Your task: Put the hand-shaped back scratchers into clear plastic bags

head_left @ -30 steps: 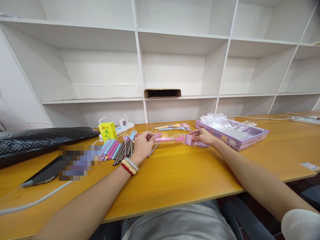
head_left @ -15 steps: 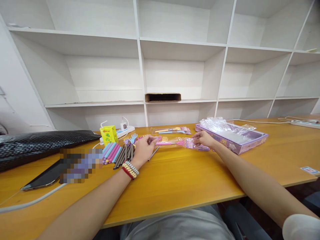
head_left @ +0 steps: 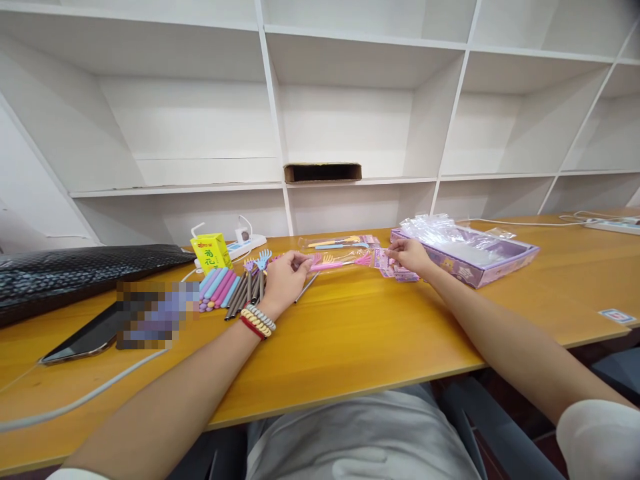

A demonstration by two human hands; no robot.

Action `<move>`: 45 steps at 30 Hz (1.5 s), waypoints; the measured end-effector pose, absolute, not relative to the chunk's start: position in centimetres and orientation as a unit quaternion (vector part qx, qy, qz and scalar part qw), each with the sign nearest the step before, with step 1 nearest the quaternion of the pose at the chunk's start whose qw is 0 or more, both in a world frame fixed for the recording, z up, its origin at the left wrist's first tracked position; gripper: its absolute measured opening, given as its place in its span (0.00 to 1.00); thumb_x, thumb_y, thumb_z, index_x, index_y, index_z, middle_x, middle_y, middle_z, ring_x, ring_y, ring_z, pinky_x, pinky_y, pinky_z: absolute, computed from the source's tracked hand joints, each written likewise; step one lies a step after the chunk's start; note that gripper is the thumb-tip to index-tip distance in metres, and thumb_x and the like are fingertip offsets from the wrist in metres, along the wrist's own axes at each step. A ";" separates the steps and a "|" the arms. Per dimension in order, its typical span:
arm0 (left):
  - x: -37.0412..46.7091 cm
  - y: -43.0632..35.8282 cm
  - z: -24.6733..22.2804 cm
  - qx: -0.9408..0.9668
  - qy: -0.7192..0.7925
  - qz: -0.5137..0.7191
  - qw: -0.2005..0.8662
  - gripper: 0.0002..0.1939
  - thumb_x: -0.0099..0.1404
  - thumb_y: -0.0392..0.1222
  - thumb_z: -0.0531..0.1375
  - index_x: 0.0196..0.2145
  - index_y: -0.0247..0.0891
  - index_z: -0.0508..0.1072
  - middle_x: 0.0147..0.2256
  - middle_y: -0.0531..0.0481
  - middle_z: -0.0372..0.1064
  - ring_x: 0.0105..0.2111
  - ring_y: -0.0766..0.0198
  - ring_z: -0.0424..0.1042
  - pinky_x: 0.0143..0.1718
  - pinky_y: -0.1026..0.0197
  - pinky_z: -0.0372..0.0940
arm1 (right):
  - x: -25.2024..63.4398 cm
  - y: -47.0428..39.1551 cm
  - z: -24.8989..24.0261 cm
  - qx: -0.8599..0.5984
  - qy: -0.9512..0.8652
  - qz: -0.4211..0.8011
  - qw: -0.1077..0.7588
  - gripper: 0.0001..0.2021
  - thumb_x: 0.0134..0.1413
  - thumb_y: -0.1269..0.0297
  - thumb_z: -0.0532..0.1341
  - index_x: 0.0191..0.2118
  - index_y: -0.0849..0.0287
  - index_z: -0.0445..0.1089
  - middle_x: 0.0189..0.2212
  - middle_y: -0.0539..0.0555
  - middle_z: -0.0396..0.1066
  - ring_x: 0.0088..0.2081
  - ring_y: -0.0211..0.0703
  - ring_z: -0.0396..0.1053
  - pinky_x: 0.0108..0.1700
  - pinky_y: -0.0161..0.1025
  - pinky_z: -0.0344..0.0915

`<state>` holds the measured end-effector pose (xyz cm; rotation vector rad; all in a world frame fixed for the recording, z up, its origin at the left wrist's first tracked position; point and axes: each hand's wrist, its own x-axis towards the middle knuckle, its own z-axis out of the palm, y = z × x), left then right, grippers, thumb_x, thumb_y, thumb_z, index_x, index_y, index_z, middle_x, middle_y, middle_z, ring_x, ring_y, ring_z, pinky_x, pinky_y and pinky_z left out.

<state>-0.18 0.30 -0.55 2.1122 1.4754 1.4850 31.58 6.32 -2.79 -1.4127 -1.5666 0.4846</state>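
Observation:
A pink back scratcher [head_left: 340, 264] lies in a clear plastic bag, level just above the desk between my hands. My left hand [head_left: 286, 283] pinches its handle end. At the other end, near the pink claw, my right hand [head_left: 410, 257] has thumb and fingers closed on the bag's purple printed header [head_left: 384, 261]. Left of my left hand are blue and purple claw heads [head_left: 261, 260], metal tubes [head_left: 241, 297] and a stack of pastel handles [head_left: 219, 288]. Behind the bag are packed back scratchers [head_left: 340, 243] with yellow and blue parts.
A purple box [head_left: 480, 275] with clear plastic bags [head_left: 435, 230] stands at the right. A yellow drink carton [head_left: 211, 252], a power strip [head_left: 247, 247], a phone [head_left: 83, 337] and a black textured bag [head_left: 90, 273] are at the left. White shelves [head_left: 350, 127] rise behind the desk.
The view has tilted down slightly, so everything sits higher in the picture. Both hands keep their hold on the bagged back scratcher, with little movement relative to the desk.

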 end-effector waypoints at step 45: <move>0.4 -0.2 -0.9 0.736 0.477 0.431 0.210 0.14 0.58 0.49 0.56 0.35 0.35 0.69 0.31 0.48 0.72 0.19 0.69 0.67 0.20 0.65 0.62 | 31.2 6.3 -3.3 -0.599 -0.723 0.104 0.326 0.12 0.45 0.61 0.58 0.33 0.64 0.70 0.21 0.49 0.67 0.22 0.35 0.62 0.23 0.30 0.54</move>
